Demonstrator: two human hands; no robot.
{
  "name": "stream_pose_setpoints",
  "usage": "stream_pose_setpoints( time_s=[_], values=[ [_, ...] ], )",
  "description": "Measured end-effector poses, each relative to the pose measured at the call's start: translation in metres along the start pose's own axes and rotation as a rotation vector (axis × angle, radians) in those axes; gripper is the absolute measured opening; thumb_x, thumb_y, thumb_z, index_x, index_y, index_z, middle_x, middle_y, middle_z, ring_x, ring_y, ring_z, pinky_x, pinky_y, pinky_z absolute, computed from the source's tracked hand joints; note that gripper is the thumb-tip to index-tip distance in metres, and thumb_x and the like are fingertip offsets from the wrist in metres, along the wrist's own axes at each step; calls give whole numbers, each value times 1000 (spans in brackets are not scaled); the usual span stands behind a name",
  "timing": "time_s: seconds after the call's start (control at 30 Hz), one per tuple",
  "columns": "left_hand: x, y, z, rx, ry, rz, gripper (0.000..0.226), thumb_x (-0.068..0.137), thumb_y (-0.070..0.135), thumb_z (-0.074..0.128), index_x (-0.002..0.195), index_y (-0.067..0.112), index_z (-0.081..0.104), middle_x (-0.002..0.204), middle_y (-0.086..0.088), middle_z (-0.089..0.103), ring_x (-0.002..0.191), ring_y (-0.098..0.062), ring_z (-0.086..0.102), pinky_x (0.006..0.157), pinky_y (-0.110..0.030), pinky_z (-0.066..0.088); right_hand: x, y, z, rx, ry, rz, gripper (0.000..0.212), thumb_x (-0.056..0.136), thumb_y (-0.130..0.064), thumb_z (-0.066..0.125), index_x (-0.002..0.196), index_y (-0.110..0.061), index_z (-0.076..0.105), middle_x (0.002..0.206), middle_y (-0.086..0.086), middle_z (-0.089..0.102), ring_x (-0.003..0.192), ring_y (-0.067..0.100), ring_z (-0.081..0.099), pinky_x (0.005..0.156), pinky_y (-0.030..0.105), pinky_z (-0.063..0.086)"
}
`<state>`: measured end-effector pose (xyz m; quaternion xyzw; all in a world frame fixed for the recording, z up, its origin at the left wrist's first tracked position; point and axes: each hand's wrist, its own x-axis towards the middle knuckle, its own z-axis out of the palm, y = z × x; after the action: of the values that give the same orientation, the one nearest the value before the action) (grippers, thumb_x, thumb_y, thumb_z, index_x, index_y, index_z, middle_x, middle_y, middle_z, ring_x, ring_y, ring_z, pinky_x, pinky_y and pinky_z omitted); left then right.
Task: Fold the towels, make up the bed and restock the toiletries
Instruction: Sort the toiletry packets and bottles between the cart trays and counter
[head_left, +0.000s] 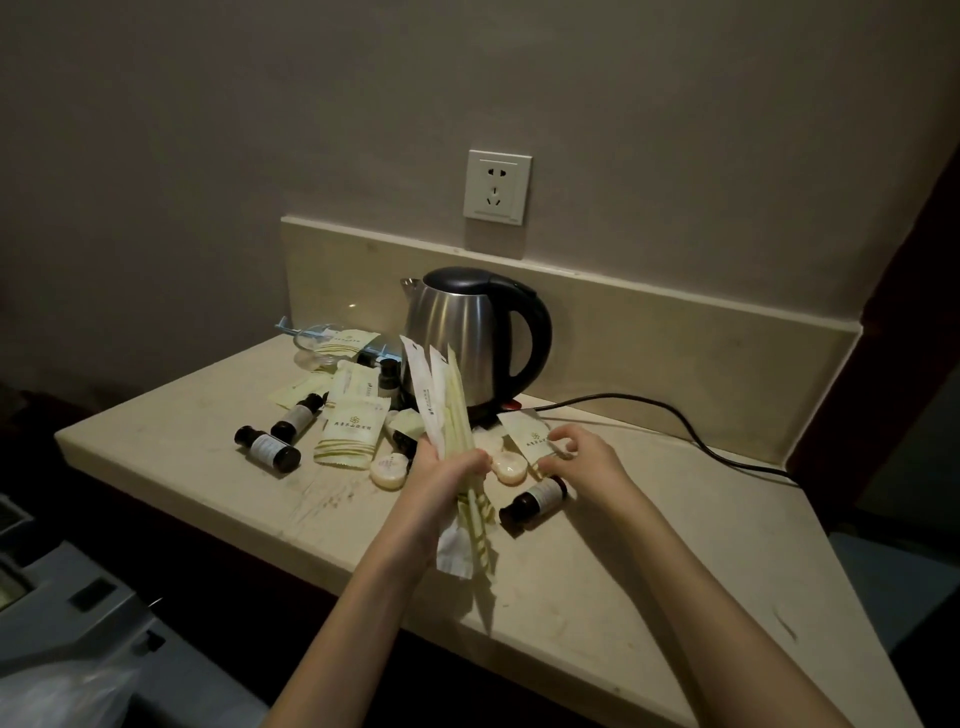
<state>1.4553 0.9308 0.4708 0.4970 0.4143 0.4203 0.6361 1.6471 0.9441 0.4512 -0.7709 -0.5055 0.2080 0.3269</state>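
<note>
The left hand (447, 467) grips a bundle of long sachets (441, 405) above the counter (649, 545); at its 3 o'clock, the right hand (582, 457) pinches a flat packet (527, 434) near the kettle (467, 332).

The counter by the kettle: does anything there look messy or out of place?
Yes. The small dark bottles lie on their sides, scattered among sachets and round soaps on the counter, not set out neatly. The left hand grips a bundle of long packets; the right hand reaches for another sachet.
</note>
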Motion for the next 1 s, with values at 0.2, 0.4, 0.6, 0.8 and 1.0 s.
stream_pose_setpoints(
  time_s=[0.2,0.4,0.6,0.8,1.0],
  values=[
    [-1,0,-2,10,5,11,70,83,7,63,140,13,24,110,-6,49,103,-23,57,84,-37,54,11,5,6,-94,6,92,54,73,-26,80,116,-24,46,110,7,59,110,27,49,88,36,45],
    [-2,-3,4,-13,35,26,70,83,4,64,140,14,25,108,-2,50,106,-24,56,92,-39,51,-10,-1,-13,278,78,26,32,86,-4,64,112,-13,49,93,3,58,76,9,59,52,17,46],
    [-2,-6,16,-88,58,61,62,82,2,67,133,9,32,117,-6,60,102,-16,58,85,-32,52,-43,-27,-32,352,127,-240,21,85,-10,67,106,-13,63,95,-1,68,85,9,65,70,21,55],
    [-7,2,16,-168,128,149,61,87,14,66,134,12,28,115,-2,57,93,-10,61,59,-17,53,-64,-53,-8,375,-75,-340,21,87,-9,64,107,-12,70,91,1,72,82,12,67,66,19,52],
    [-7,5,-14,-97,216,169,72,79,33,73,134,15,29,113,2,55,95,-7,57,74,-22,51,-72,-75,16,346,-230,-409,26,93,-11,55,117,-12,65,91,-6,67,83,3,64,69,16,52]
  ],
)
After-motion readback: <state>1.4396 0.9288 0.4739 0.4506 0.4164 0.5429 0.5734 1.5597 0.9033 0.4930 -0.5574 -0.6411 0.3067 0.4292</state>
